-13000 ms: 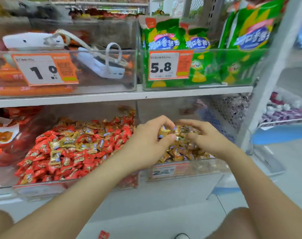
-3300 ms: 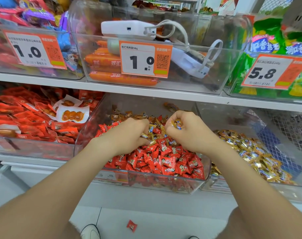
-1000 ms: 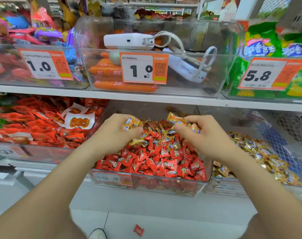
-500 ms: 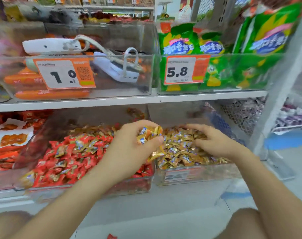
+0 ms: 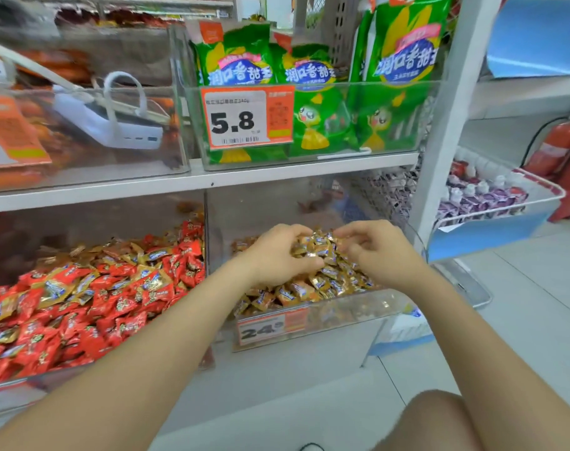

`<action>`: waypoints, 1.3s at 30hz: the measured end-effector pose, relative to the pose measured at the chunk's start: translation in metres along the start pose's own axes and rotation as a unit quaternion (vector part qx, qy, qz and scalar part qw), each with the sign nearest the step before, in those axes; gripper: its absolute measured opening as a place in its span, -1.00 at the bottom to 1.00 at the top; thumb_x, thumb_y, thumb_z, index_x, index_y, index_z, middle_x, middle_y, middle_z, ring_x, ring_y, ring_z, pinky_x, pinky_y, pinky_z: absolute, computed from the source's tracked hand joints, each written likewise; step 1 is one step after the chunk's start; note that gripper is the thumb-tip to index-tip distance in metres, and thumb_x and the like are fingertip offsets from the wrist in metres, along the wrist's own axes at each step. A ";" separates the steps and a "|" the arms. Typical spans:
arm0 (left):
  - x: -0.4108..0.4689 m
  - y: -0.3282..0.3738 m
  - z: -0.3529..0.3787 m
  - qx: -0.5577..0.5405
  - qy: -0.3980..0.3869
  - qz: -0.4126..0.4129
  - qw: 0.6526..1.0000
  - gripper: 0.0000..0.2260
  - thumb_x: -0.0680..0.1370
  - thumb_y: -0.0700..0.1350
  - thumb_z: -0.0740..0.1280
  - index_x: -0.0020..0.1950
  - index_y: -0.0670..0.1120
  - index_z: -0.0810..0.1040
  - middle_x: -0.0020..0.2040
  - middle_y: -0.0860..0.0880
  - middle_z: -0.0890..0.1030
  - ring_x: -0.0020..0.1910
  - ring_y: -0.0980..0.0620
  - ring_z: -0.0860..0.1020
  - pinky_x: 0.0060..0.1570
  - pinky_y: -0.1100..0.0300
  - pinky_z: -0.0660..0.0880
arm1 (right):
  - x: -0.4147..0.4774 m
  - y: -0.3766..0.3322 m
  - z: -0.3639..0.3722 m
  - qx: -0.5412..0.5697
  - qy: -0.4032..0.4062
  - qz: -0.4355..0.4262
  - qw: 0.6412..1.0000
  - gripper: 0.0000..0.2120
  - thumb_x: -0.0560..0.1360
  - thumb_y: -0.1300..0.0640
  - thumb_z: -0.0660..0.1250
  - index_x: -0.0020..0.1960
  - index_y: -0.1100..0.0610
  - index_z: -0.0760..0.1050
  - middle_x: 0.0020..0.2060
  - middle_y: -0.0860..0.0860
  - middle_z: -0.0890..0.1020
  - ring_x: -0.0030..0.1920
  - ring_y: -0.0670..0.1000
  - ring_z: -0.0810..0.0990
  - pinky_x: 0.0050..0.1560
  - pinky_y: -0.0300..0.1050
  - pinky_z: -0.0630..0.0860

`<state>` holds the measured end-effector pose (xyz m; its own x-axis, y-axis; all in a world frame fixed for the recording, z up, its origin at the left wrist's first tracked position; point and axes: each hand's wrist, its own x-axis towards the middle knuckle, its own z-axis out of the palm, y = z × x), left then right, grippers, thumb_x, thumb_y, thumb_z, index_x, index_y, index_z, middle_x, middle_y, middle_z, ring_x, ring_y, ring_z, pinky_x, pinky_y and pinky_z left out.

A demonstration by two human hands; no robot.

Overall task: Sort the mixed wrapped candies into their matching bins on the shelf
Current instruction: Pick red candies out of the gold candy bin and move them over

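Note:
Two clear bins stand side by side on the lower shelf. The left bin (image 5: 62, 375) holds red wrapped candies (image 5: 82, 307) with several gold ones mixed in. The right bin (image 5: 348, 315) holds gold wrapped candies (image 5: 313, 291). Both hands are over the right bin. My left hand (image 5: 277, 255) curls round a bunch of gold candies (image 5: 313, 247). My right hand (image 5: 374, 249) faces it, fingers bent, with its fingertips among the same bunch on top of the pile.
The upper shelf carries a bin of green snack bags (image 5: 319, 102) priced 5.8 and a bin with white power banks (image 5: 111, 122). A white shelf post (image 5: 449, 118) stands at the right, beside a wire basket (image 5: 492, 203) and a red fire extinguisher (image 5: 560, 148).
Both hands moved from over the red bin to the gold bin with gold candies. In the last half second they came together over the pile.

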<state>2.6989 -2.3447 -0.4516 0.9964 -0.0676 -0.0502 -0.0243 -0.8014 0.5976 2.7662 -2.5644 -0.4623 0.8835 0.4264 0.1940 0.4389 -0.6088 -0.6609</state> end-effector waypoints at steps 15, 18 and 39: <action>-0.173 -0.113 -0.110 0.197 0.147 -0.043 0.968 -0.93 0.52 0.02 0.32 -0.03 0.16 0.56 -0.08 0.12 0.57 0.00 0.01 0.58 0.09 0.01 0.49 | -0.020 -0.189 0.092 -0.023 -0.122 -0.282 0.951 -0.72 0.54 0.26 0.35 0.13 -0.05 0.69 -0.02 -0.09 0.65 -0.04 -0.07 0.63 0.08 -0.17 0.54; -0.185 -0.145 -0.122 0.186 0.138 -0.083 0.969 -0.71 0.49 -0.20 0.40 0.15 0.10 0.60 0.06 0.04 0.54 0.12 -0.04 0.54 0.23 0.03 0.45 | -0.006 -0.203 0.124 -0.139 -0.167 -0.297 0.930 -0.74 0.55 0.24 0.33 0.16 -0.01 0.65 0.03 -0.03 0.66 0.07 0.06 0.62 0.13 0.06 0.58; -0.188 -0.207 -0.154 0.182 0.123 -0.103 0.970 -0.39 0.35 0.11 0.67 0.33 0.14 0.51 0.15 0.08 0.45 0.20 0.01 0.45 0.24 0.06 0.44 | 0.030 -0.233 0.182 -0.259 -0.291 -0.253 0.886 -0.43 0.63 0.00 0.40 0.60 -0.05 0.33 0.46 0.00 0.46 0.48 0.10 0.34 0.52 0.16 0.30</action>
<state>2.5288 -2.0747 -0.4431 0.9712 0.2244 0.0800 0.1955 -0.9426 0.2706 2.6608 -2.2883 -0.4342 0.3845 0.9133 -0.1347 0.9039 -0.4021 -0.1457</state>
